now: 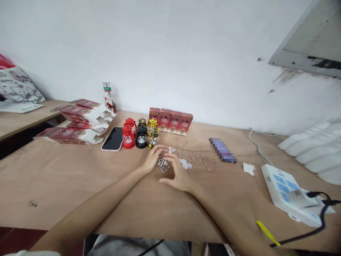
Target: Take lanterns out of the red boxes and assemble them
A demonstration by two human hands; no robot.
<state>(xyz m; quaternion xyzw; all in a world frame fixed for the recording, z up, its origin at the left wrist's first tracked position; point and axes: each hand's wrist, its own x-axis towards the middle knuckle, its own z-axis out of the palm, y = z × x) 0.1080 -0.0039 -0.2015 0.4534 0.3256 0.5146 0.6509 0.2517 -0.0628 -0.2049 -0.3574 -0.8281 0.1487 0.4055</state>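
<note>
My left hand (153,158) rests low over the table, fingers stretched toward the right, just in front of the small lanterns; nothing shows in it. My right hand (179,175) is beside it, thumb and fingers spread in a curve. Between the two hands lies a pile of small round silvery pieces (162,164). Small white pieces (185,163) are heaped just beyond my right hand, with a few more white bits (172,150) behind. Bent metal wires (197,156) lie in a row to the right. Miniature lanterns in red (128,138), black (141,138) and gold (152,138) stand upright together.
Red printed boxes (172,121) stand against the wall. Flattened red cartons (71,135) are stacked at left, near a bottle (108,97) and a phone (112,139). Another phone (223,150), a white power strip (289,193) and a yellow strip (268,233) lie at right.
</note>
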